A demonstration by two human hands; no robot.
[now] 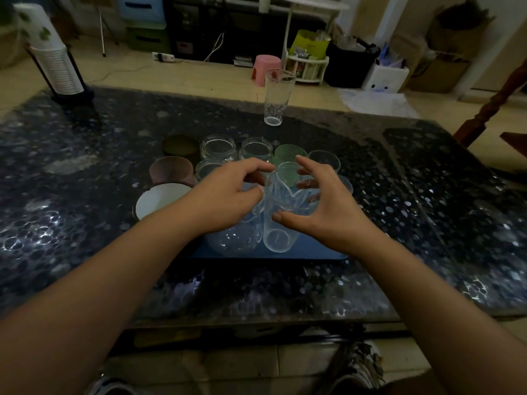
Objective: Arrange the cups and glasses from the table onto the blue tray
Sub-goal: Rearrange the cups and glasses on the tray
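A blue tray [319, 252] lies on the dark speckled table, in front of me. A tall clear glass [278, 232] stands at its near edge beside a round clear glass [233, 238]. My right hand [325, 209] curls round the tall glass, thumb on its near side and fingers behind it. My left hand [228, 195] hovers over the tray's left part, fingers loosely bent, its thumb by the tall glass's rim. Behind the hands stand two clear jars [218, 148], a green cup [286, 155] and a clear glass [325, 161]. A tall dotted glass [275, 98] stands alone at the far table edge.
Left of the tray stand an olive cup [181, 145], a mauve cup [171, 171] and a white cup [159, 199]. A holder with stacked paper cups [54, 61] is at the far left corner. A wooden chair [490, 104] is at the right.
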